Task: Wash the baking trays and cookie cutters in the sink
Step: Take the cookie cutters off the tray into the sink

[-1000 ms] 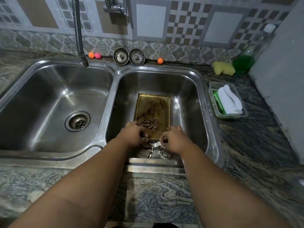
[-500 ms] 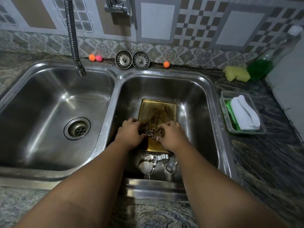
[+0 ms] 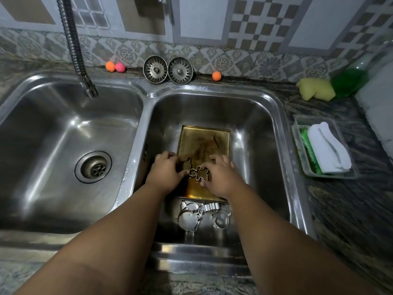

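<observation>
I see the sink (image 3: 212, 90) with the brown baking tray (image 3: 204, 141) flat in its right bowl, my left hand (image 3: 165, 171) pinching a dark cutter (image 3: 187, 161) and my right hand (image 3: 219, 177) pinching the man-shaped cutter (image 3: 198, 173) over it, more cutters (image 3: 189, 218) beside.

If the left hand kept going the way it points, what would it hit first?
Likely the dark cookie cutter on the baking tray, right where the fingertips of the left hand seem to touch it.
</observation>
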